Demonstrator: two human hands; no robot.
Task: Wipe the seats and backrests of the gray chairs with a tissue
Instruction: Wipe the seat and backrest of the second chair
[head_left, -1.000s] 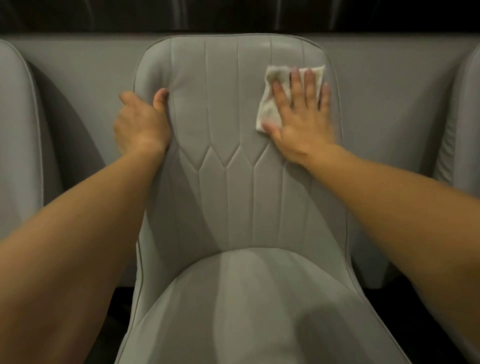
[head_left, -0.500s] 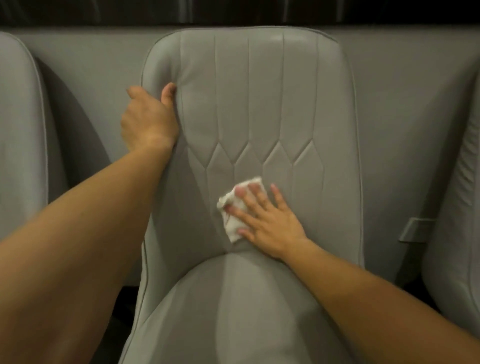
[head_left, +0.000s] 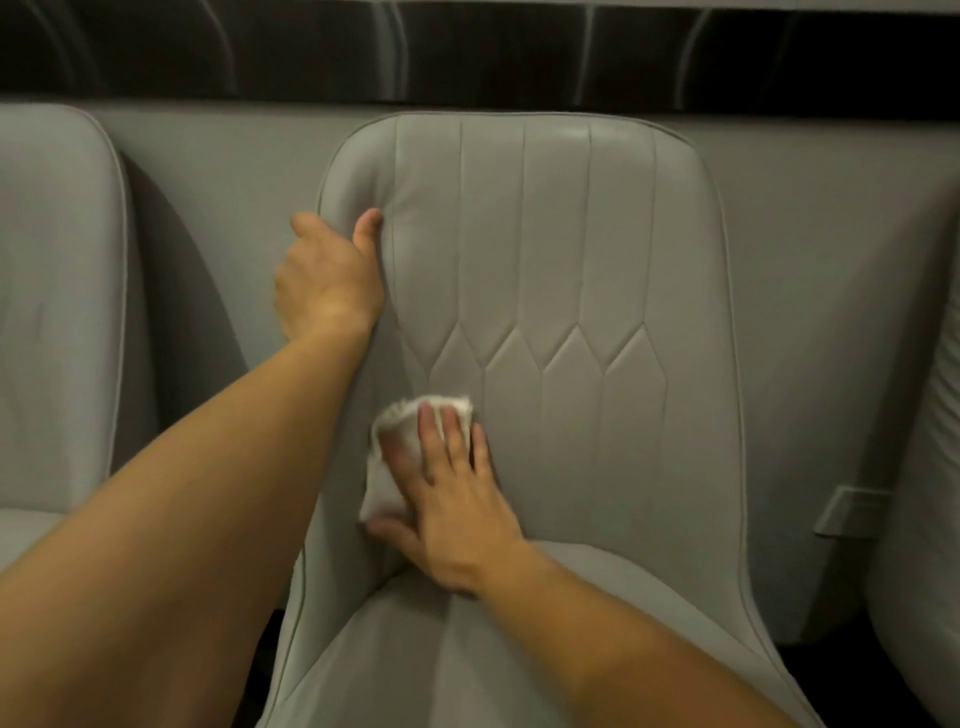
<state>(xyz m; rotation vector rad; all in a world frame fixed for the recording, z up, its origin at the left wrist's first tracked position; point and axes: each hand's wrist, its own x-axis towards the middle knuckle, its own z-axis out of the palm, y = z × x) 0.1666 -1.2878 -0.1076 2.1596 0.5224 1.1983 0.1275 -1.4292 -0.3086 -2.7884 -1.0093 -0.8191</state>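
The right hand (head_left: 457, 499), fingers flat, has swept the tissue (head_left: 395, 457) to the backrest's (head_left: 561, 249) lower left. Left hand (head_left: 327, 280) still grips its edge. Seat (head_left: 415, 670) remains.

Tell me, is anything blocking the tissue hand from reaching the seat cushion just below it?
Nothing visible does. The right hand presses the tissue flat on the lower left of the backrest, just above the seat. The left hand grips the backrest's left edge higher up, out of the way.
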